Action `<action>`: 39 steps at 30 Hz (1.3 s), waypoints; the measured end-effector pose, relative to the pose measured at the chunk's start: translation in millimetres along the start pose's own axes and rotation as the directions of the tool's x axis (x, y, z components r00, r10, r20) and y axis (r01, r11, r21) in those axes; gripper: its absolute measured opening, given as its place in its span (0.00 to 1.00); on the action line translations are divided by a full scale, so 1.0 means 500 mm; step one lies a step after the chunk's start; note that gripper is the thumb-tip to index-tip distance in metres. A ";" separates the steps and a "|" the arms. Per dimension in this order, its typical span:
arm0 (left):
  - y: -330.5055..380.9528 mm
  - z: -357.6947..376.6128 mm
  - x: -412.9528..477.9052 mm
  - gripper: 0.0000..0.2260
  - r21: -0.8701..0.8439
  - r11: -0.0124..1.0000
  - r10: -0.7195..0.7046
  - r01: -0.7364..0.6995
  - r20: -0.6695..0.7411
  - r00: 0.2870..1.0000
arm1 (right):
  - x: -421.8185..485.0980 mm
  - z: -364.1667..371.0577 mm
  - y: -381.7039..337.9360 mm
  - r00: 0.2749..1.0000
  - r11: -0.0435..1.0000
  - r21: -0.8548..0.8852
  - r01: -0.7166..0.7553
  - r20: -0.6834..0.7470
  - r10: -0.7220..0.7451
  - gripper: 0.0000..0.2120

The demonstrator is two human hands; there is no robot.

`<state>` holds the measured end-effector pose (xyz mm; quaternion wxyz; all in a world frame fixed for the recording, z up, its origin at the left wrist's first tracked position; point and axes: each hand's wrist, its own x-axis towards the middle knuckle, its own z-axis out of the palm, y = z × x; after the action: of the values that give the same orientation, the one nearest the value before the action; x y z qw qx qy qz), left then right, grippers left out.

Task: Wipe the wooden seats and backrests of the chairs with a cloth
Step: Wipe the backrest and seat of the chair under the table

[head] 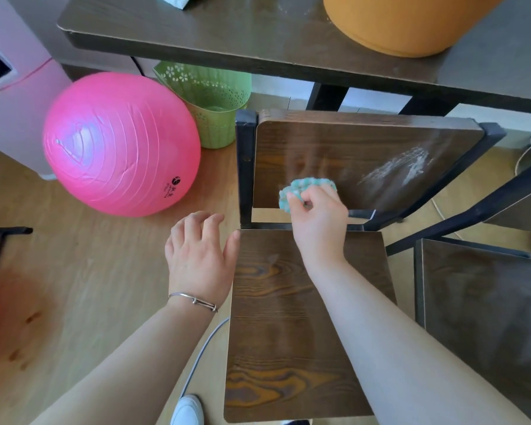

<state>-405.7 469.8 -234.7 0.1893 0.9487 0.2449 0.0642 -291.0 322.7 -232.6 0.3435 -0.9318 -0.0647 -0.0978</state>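
A chair with a dark wooden seat (276, 348) and wooden backrest (344, 154) stands in front of me, under a table. My right hand (318, 222) is shut on a bunched teal and white cloth (301, 187) pressed against the lower part of the backrest. White smears (402, 167) streak the backrest's right side. My left hand (200, 256), wearing a thin bracelet, hovers open with fingers spread beside the seat's back left corner. A second chair's dark seat (485, 317) sits to the right.
A dark table (227, 35) spans the top, carrying an orange tub (405, 23). On the wood floor to the left lie a pink exercise ball (120, 142) and a green perforated bin (212, 102). A white cable (203, 357) runs by the seat. My white shoe (187, 411) is below.
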 end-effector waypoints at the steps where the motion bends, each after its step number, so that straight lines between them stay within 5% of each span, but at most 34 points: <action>1: 0.000 0.006 -0.001 0.24 -0.003 1.000 -0.006 0.006 0.004 1.000 | -0.015 0.021 0.018 0.998 0.999 -0.015 -0.049 0.037 0.049 0.11; 8: 0.031 0.025 -0.001 0.23 -0.005 1.000 0.025 -0.025 0.025 0.999 | -0.018 0.024 0.033 0.998 1.000 -0.010 0.021 0.054 -0.021 0.12; 14: 0.066 0.007 0.014 0.22 -0.012 0.999 0.049 -0.049 -0.004 0.999 | 0.084 -0.090 -0.116 0.943 0.949 0.123 0.291 -0.202 -0.263 0.11; 19: 0.049 0.007 0.015 0.21 -0.013 0.999 0.033 -0.034 -0.033 0.999 | 0.090 -0.074 -0.191 0.920 0.931 0.107 0.350 -0.227 -0.320 0.11; 29: -0.041 0.020 -0.020 0.22 0.010 0.999 -0.035 0.035 0.017 0.999 | -0.055 0.104 -0.021 0.964 0.968 -0.063 0.244 0.124 -0.235 0.07; 39: -0.082 0.001 -0.016 0.22 -0.012 1.000 -0.023 0.023 0.004 1.000 | 0.048 0.010 -0.200 0.906 0.920 0.133 0.370 -0.272 -0.325 0.13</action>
<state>-430.4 498.9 -251.2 0.1960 0.9449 0.2549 0.0618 -285.6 402.9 -168.1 0.4092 -0.8507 -0.1958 -0.2656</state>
